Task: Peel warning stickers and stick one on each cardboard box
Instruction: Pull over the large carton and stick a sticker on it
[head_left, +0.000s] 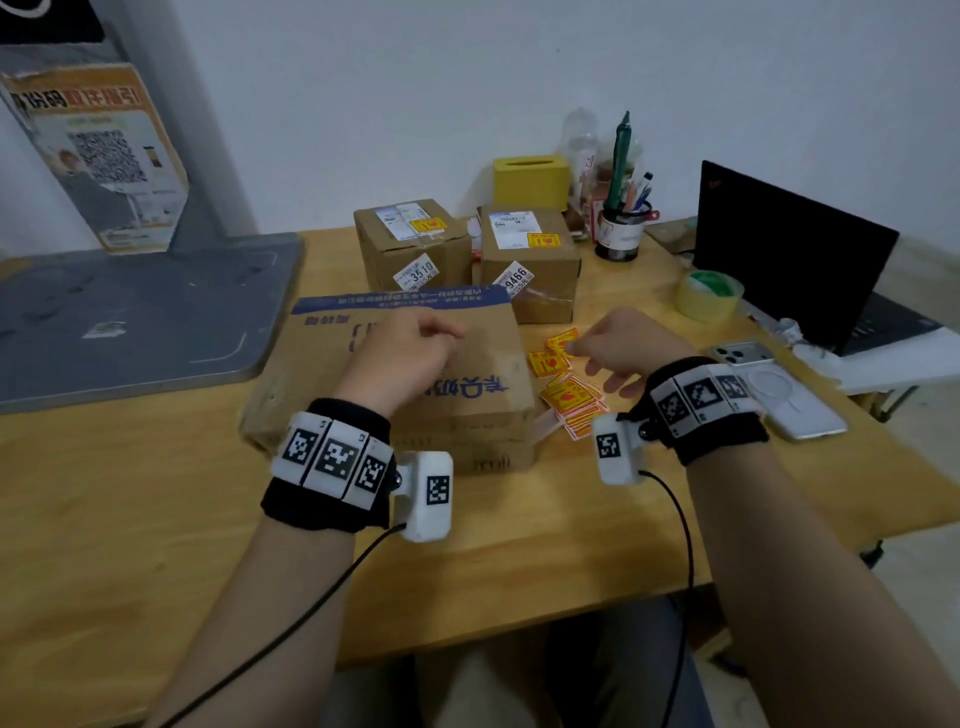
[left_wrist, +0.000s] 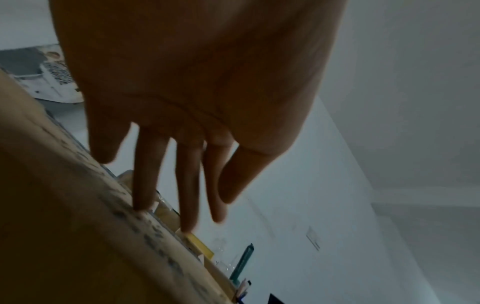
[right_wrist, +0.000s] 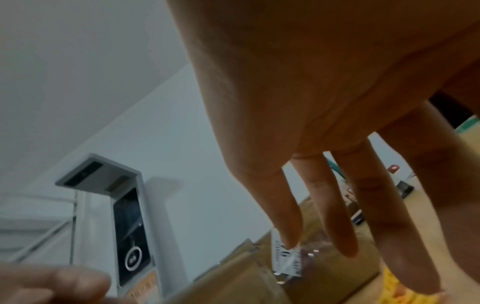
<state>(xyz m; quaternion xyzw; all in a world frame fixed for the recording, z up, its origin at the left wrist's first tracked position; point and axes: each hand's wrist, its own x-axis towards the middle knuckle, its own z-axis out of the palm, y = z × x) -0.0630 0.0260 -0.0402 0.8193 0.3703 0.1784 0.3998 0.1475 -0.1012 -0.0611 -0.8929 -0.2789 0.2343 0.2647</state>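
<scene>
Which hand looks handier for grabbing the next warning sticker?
The right hand: its open fingers hover right over the loose yellow stickers beside the big box. The left hand sits over that box's top, farther from the pile.

The head camera is looking down across the wooden table (head_left: 156, 519). Each wrist camera is peering up along its palm, close, toward the far wall (left_wrist: 389, 82). All are sharing the cardboard boxes (head_left: 415, 244).
</scene>
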